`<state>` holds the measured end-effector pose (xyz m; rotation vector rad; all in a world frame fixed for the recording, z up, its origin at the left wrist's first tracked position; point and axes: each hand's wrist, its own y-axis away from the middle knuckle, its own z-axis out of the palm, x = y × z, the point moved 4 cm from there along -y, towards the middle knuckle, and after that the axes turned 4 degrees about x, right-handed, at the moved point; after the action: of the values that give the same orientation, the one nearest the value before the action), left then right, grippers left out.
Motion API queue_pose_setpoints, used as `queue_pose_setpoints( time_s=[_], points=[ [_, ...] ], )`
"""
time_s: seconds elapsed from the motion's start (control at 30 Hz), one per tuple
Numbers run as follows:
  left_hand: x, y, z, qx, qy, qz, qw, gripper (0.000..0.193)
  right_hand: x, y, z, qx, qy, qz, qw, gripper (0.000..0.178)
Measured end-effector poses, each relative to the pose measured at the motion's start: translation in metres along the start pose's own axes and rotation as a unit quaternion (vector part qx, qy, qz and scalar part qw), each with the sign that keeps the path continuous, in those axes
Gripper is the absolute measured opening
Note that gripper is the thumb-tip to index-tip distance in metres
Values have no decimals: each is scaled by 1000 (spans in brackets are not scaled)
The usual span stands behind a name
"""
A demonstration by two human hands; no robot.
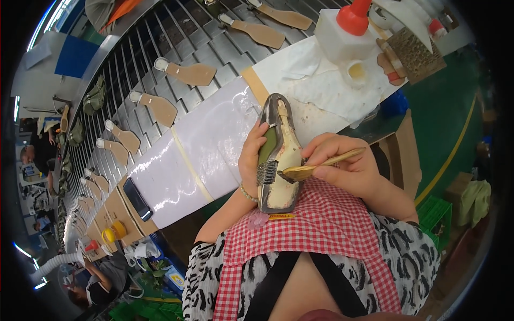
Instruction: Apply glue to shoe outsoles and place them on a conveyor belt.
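My left hand [250,158] is wrapped round the side of an olive-green shoe upper on a last [289,152], its cream underside turned up toward me. The shoe lies against my apron, heel end nearest me. A dark, gathered trim sits across its left side. In my right hand [338,163] is a small brush [301,172] with a yellowish wooden handle, pinched between thumb and fingers. The brush's dark bristles touch the cream underside near its middle. Beyond the shoe, a small cup [356,72] of yellowish liquid stands on white cloth.
A white bottle with a red top [350,27] stands at the far right of the worktable [184,155]. A slatted metal conveyor [198,48] runs behind, carrying several tan soles [191,74] and shoe uppers. A phone [137,199] lies at the table's left. Other people work at far left.
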<state>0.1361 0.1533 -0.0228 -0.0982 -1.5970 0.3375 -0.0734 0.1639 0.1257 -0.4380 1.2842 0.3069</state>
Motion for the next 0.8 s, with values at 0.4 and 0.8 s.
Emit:
queue_pose_setpoints(
  time_s=[0.4,0.8],
  points=[
    [36,1,5,-7,-56,211,976,51,16,-6,12,-12,-22,69,997,11],
    [34,1,6,6,-97,224,970,54,-9,-8,13,13,217,-154,964,11]
  ],
)
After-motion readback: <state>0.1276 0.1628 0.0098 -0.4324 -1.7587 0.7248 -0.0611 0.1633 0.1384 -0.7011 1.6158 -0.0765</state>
